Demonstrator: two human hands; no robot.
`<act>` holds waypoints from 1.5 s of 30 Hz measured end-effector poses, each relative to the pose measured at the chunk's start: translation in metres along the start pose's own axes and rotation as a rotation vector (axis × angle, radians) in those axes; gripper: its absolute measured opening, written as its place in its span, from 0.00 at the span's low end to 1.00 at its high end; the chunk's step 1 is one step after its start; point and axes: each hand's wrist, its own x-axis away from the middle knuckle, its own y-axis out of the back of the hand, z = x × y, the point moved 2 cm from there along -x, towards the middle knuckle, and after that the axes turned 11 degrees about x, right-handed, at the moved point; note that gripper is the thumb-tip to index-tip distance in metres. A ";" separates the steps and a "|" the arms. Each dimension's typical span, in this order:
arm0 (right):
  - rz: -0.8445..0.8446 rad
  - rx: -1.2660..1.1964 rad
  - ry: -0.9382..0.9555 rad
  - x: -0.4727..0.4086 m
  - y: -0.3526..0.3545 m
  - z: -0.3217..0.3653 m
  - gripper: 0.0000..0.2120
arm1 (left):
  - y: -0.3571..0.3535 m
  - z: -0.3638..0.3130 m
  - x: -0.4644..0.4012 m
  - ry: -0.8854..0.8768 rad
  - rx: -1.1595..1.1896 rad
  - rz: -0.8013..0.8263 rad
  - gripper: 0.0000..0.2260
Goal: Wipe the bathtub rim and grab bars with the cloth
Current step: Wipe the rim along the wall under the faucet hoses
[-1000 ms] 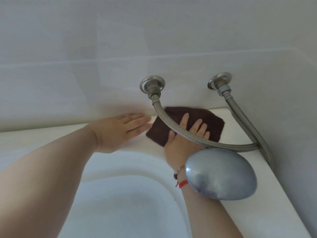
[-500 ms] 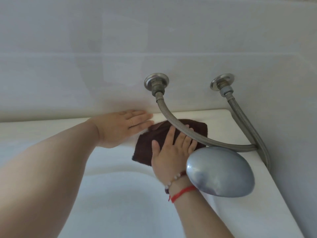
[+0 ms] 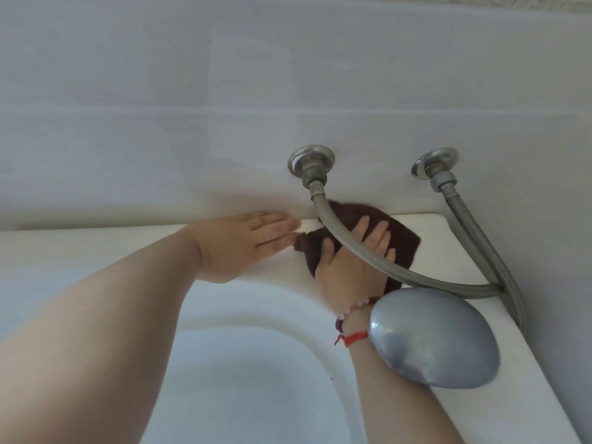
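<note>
This is a home bathroom, seen from over a white bathtub (image 3: 243,389) whose broad rim (image 3: 96,248) runs along the middle of the frame. Pale glossy wall tiles (image 3: 160,91) fill the upper half. At right, two braided metal hoses (image 3: 474,238) hang from chrome wall fittings (image 3: 311,160) near a rounded grey shower head (image 3: 432,338).

Left hand (image 3: 243,243) flat, palm down, fingers (image 3: 275,221) straight and together, ring on one. Left forearm bare, reaching in from lower left. Right hand (image 3: 350,264) flat too, fingers spread, pressing down on cloth (image 3: 407,243). Bead bracelet and red string at right wrist.
</note>
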 end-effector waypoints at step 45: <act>0.319 0.257 0.079 0.030 0.011 0.015 0.32 | 0.027 0.030 0.108 0.335 0.025 -0.103 0.21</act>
